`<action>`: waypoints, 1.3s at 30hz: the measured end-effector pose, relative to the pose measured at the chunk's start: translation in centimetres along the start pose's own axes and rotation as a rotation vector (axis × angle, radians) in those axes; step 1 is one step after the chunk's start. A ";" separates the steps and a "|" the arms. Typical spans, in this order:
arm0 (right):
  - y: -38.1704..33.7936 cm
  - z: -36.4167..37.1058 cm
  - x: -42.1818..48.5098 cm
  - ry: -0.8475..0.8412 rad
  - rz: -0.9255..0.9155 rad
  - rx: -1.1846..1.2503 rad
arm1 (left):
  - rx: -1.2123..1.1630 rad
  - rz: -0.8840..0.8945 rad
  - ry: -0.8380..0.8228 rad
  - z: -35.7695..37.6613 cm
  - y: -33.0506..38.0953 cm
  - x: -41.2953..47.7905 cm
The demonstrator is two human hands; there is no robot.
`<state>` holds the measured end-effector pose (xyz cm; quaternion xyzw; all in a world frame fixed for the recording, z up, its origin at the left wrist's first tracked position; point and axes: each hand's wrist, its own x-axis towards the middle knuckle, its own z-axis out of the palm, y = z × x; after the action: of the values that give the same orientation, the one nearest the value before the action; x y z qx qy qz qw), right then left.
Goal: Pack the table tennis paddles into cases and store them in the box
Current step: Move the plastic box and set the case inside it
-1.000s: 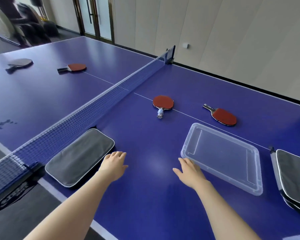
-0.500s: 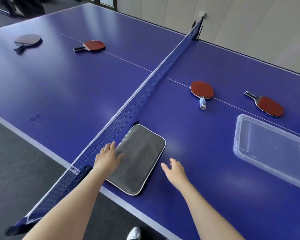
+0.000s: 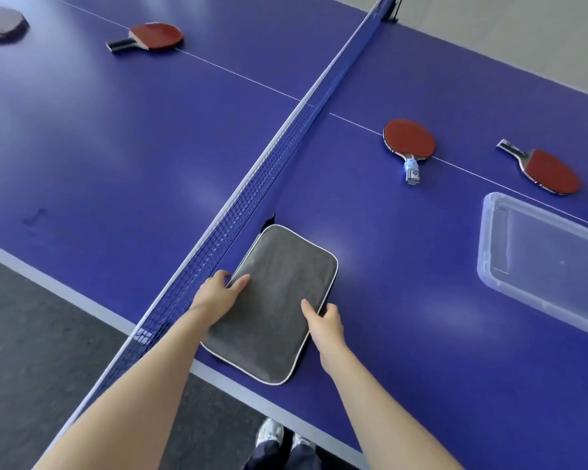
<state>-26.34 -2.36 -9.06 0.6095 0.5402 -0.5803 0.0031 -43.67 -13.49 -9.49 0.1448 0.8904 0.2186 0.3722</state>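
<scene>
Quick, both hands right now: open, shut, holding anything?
Left hand: pinches the left edge of the grey case.
Right hand: pinches the same case's right edge.

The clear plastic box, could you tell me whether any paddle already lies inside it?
No, the clear plastic box holds nothing, and the nearest red paddle lies on the table beyond its far rim.

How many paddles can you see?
4: dark paddle top left, cut off; red paddle beside it; across the net, middle paddle and right paddle. The case may hide more.
</scene>
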 end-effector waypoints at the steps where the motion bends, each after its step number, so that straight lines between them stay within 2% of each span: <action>1: 0.0 0.1 0.0 -0.002 0.005 0.018 | -0.001 0.004 -0.009 0.1 0.2 0.0; 8: -0.3 -0.6 0.5 0.061 -0.052 -0.004 | -0.035 0.035 0.057 1.8 0.8 -1.1; 19: 0.2 -5.9 -1.5 0.171 -0.172 0.179 | -0.259 0.120 0.022 3.9 5.0 -5.2; 25: 0.8 -10.7 -3.3 0.254 -0.161 0.267 | -0.278 0.241 -0.004 5.9 9.7 -7.7; 39: 5.0 -24.6 -7.9 0.551 -0.247 0.441 | -0.213 0.494 -0.186 13.6 21.2 -15.5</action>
<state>-3.71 5.90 1.52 0.6592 0.4520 -0.4928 -0.3440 -21.22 2.14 1.76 0.3369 0.7620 0.3809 0.4010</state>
